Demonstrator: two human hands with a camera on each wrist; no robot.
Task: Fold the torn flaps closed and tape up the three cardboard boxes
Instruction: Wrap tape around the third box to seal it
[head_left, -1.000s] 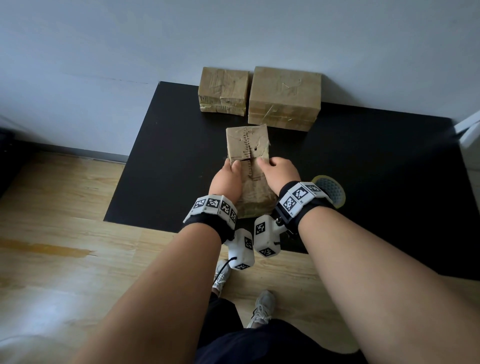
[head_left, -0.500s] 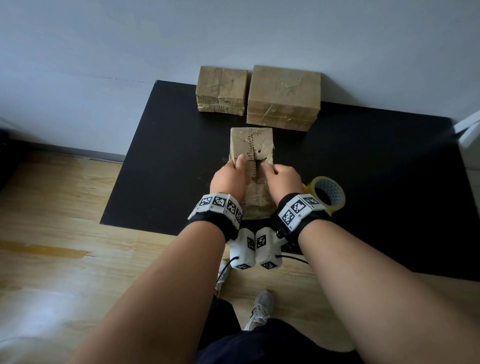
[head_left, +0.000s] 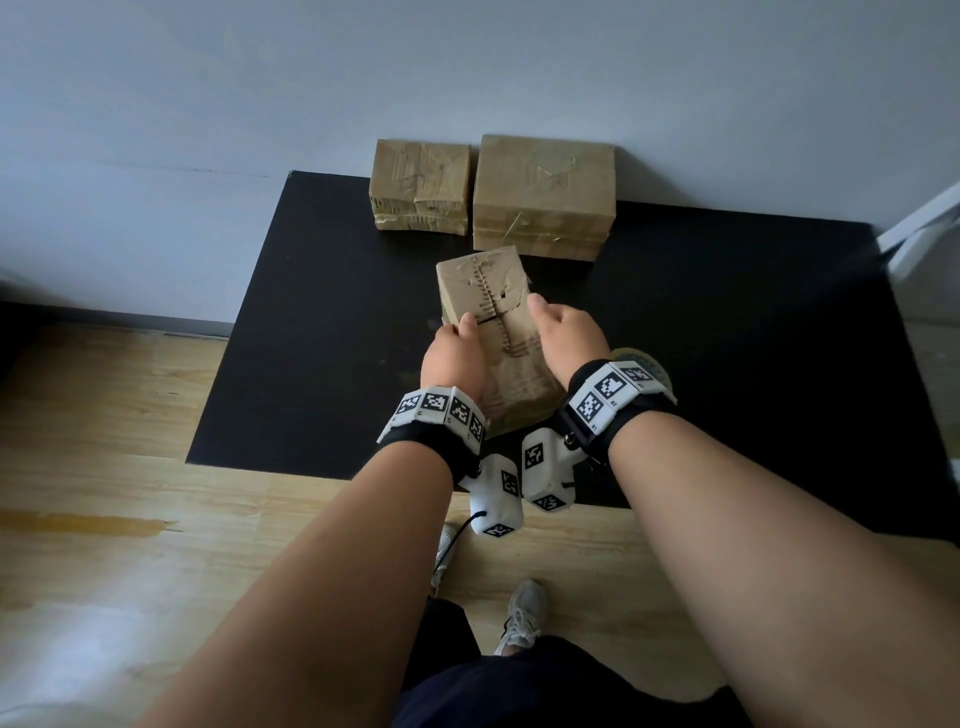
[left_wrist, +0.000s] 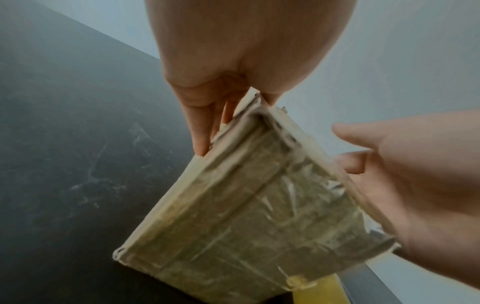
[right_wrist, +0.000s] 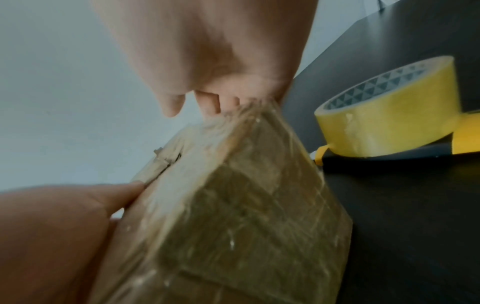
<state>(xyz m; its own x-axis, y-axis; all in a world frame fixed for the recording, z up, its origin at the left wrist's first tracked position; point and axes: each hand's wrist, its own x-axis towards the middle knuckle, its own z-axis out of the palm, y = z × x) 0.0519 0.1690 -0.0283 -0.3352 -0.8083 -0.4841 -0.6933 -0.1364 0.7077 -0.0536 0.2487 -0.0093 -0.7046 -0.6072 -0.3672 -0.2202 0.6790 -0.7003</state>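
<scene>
A narrow cardboard box (head_left: 506, 332) with a torn, jagged seam along its top sits slightly askew on the black table (head_left: 311, 338). My left hand (head_left: 454, 358) grips its left edge, thumb on top beside the seam and fingers (left_wrist: 201, 131) down the side. My right hand (head_left: 569, 338) holds the right edge with its fingers (right_wrist: 210, 102) over the side and its thumb raised off the top. The box's near end (left_wrist: 246, 216) is wrapped in glossy tape. The yellow tape roll (right_wrist: 389, 115) stands just right of the box, mostly hidden behind my right wrist in the head view.
Two more cardboard boxes stand against the wall at the table's back: a small one (head_left: 421, 184) and a larger one (head_left: 543, 192). A white frame (head_left: 919, 234) pokes in at the right edge. Wooden floor (head_left: 104, 467) lies left of the table.
My right hand slid from the seam to the box's right edge and its thumb lifted. The box turned a little, its far end swinging left. My left thumb stays on top.
</scene>
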